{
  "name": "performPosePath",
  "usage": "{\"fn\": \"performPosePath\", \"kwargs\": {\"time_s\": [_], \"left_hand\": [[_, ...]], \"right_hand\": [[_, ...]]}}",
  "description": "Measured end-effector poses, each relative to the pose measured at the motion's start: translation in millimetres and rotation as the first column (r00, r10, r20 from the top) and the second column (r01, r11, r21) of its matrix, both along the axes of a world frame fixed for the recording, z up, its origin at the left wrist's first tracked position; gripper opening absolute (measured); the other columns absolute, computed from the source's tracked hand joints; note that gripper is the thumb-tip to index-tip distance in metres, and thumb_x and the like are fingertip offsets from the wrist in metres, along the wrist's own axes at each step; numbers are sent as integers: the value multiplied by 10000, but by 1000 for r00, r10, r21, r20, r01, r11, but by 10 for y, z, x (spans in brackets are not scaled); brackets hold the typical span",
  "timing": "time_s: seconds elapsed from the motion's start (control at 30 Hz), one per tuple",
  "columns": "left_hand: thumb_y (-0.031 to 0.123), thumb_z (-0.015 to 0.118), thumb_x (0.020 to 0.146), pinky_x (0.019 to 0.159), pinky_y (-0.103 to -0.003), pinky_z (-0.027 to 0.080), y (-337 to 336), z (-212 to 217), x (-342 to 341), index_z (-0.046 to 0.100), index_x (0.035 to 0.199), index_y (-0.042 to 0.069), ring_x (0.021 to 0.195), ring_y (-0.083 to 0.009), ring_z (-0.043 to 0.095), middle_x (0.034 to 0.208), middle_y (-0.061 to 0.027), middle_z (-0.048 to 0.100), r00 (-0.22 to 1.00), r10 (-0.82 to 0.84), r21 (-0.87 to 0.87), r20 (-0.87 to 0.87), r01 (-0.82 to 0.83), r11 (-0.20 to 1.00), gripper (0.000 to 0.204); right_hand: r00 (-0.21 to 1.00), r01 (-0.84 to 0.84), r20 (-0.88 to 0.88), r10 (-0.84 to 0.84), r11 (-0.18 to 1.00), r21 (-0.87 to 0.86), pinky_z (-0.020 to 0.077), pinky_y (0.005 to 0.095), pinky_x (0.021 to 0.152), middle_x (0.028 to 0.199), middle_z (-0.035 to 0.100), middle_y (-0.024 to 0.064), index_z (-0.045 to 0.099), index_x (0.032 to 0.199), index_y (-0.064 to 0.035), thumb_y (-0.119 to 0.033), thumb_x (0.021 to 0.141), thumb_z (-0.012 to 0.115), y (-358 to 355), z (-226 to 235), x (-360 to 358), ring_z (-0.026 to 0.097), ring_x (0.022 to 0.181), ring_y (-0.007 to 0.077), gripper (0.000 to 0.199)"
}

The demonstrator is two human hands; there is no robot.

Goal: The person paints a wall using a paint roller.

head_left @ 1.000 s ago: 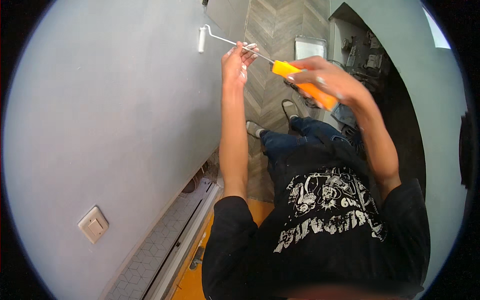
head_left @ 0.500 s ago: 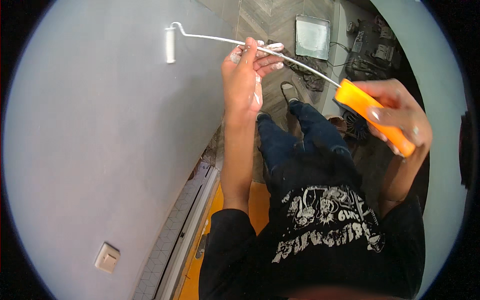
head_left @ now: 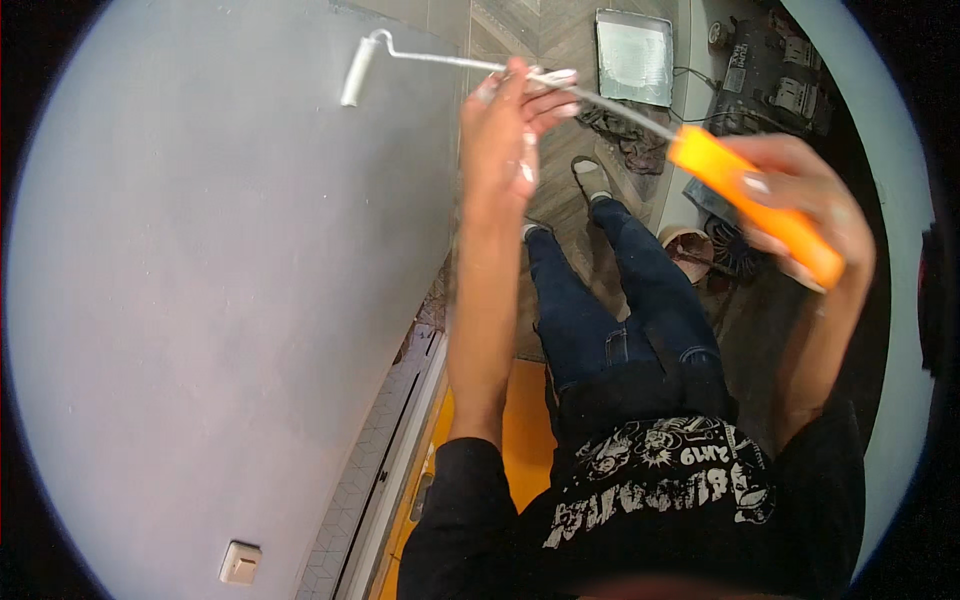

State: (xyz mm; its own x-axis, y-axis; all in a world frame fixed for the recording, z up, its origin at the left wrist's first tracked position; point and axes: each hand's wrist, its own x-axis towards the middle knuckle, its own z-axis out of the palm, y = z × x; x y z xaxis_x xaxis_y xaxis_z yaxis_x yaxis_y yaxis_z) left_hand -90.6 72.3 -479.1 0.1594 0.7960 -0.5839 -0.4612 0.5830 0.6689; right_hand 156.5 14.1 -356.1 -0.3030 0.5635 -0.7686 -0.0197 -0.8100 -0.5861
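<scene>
A small paint roller [head_left: 358,72] with a white sleeve, a thin bent metal rod and an orange handle stretches across the upper part of the view. My right hand [head_left: 800,195] is wrapped round the handle. Farther along, my left hand [head_left: 510,125] pinches the rod between thumb and fingers, the other fingertips partly stretched out and smeared with white paint. The sleeve lies at the upper part of the grey-white wall [head_left: 250,300]; whether it touches the surface I cannot tell for certain.
A paint tray [head_left: 635,98] with whitish paint sits on the floor ahead, near a crumpled dark cloth [head_left: 640,150]. Right of my legs are a bucket [head_left: 688,250] and a dark machine [head_left: 765,80] with a cable. A light switch [head_left: 240,563] is on the wall; an orange surface [head_left: 525,410] lies below.
The roller sleeve has shifted slightly right and up in the view, and its tilt has changed. Both hands have risen a little with it. The whole view has moved too.
</scene>
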Motion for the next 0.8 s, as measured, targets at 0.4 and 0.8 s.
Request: {"fn": "performPosePath", "kwargs": {"time_s": [0.4,0.8], "left_hand": [[180,510,966,680,-369,580,647,217,282,480,981,-80,774,-308,672,916,-251,640,995,33,260,92,-56,964,262],[206,469,991,810,-425,555,293,-968,129,502,1024,-30,915,-300,650,1024,-241,632,988,143,2,55,-143,990,240]], "right_hand": [[954,-234,257,153,916,326,379,120,352,798,647,72,550,1210,26,-385,812,633,750,85,643,462,390,28,577],[972,-151,-120,200,933,327,430,184,408,734,558,70,569,1213,-58,-512,928,456,317,-1182,295,516,488,88,548]]}}
